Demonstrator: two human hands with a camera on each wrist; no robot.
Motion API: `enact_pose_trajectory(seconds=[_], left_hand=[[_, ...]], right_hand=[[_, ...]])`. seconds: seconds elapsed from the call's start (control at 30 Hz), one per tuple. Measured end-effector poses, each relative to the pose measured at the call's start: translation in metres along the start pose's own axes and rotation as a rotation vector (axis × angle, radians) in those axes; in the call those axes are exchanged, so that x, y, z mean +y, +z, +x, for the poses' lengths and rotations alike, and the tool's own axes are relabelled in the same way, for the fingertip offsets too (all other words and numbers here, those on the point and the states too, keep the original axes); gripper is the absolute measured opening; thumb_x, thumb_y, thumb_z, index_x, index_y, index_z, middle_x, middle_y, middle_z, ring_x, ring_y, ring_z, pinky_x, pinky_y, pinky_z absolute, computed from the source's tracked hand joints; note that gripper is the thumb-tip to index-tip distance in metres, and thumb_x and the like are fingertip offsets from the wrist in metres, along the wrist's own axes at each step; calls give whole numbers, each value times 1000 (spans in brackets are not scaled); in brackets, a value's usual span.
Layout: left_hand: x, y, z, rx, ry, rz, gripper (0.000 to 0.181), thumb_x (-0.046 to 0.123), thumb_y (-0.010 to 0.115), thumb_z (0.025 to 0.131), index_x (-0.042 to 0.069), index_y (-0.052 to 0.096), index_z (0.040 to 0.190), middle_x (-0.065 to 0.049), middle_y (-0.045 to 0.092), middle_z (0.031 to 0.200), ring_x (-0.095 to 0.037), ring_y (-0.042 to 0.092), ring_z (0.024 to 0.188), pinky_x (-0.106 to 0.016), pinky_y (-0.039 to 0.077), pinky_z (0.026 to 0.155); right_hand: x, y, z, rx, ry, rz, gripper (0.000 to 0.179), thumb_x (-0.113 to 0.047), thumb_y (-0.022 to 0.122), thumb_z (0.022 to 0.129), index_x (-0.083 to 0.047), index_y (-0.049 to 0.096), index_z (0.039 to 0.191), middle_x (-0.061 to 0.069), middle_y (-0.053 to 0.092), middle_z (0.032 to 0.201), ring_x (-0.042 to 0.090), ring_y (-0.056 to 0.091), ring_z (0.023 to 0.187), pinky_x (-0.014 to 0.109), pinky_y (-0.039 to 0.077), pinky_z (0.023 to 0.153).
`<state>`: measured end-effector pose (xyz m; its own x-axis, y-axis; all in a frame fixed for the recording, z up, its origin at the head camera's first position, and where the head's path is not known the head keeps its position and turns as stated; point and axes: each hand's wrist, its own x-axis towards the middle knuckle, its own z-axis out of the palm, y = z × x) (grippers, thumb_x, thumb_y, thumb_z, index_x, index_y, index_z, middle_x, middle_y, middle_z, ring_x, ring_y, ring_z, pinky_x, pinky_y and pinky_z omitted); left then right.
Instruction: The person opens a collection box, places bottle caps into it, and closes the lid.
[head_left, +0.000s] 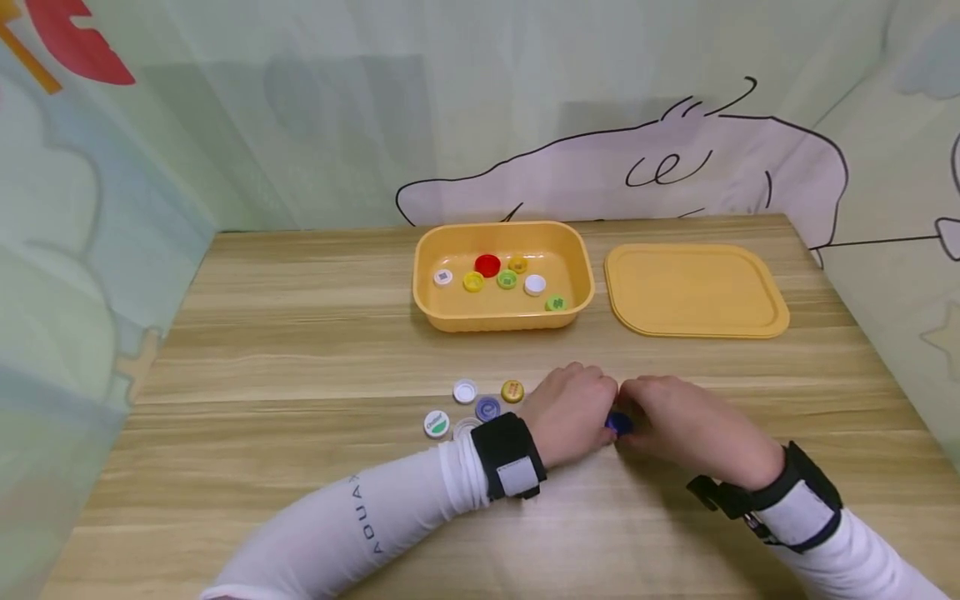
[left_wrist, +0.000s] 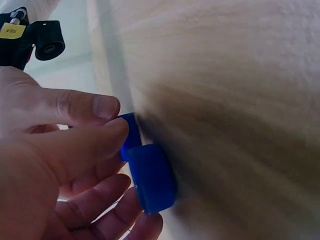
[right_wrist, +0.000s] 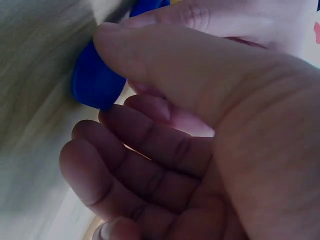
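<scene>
Two blue bottle caps meet edge to edge between my hands, low over the table; in the head view they show as one blue patch. With thumb and fingers, my left hand [head_left: 566, 412] pinches the nearer blue bottle cap [left_wrist: 154, 180] of the left wrist view. My right hand [head_left: 690, 429] holds the other blue bottle cap [right_wrist: 95, 80] between thumb and index finger, its remaining fingers loosely curled below. Beside my left hand lie a gold cap [head_left: 512, 391], a purple-blue cap [head_left: 487, 408], a white cap [head_left: 465, 391] and a green-and-white printed cap [head_left: 437, 423].
An orange-yellow tub [head_left: 504, 323] at the back of the table [head_left: 300, 350] holds several red, yellow, green and white caps. Its flat matching lid [head_left: 697, 292] lies to the right. A pale clear cap [head_left: 467, 427] is partly covered by my left wrist strap.
</scene>
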<state>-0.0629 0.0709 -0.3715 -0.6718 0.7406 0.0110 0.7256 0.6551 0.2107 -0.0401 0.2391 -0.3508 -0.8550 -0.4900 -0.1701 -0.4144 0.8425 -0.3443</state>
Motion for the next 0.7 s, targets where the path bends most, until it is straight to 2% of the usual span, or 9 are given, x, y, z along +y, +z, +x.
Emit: enact_pose_trajectory(seconds=[0.23, 0.4, 0.53, 0.7], left_hand=[[2, 8, 1, 24, 15, 53, 29, 43, 69, 78, 18, 62, 92, 6, 51, 78, -12, 43, 70, -26, 41, 60], [2, 8, 1, 25, 13, 31, 28, 42, 69, 79, 18, 62, 92, 6, 50, 78, -11, 42, 69, -26, 40, 59], [0, 5, 1, 40, -1, -17, 24, 39, 68, 80, 18, 59, 89, 8, 48, 76, -9, 42, 70, -24, 39, 60], [-4, -4, 2, 93, -24, -100, 22, 34, 69, 81, 18, 55, 84, 9, 46, 74, -7, 42, 69, -22, 38, 59]], right_hand=[[0, 3, 0, 7, 6, 22, 21, -21, 76, 72, -18, 57, 80, -9, 52, 68, 7, 46, 61, 30, 44, 56], [1, 5, 0, 14, 24, 37, 21, -20, 76, 72, -17, 57, 80, -10, 52, 68, 6, 47, 60, 29, 45, 55], [0, 3, 0, 72, -2, 13, 21, -16, 75, 70, -16, 57, 79, -9, 52, 67, 6, 47, 60, 28, 45, 54], [-2, -3, 2, 171, -49, 12, 21, -10, 73, 68, -14, 60, 83, -7, 55, 71, 8, 50, 62, 28, 47, 55]])
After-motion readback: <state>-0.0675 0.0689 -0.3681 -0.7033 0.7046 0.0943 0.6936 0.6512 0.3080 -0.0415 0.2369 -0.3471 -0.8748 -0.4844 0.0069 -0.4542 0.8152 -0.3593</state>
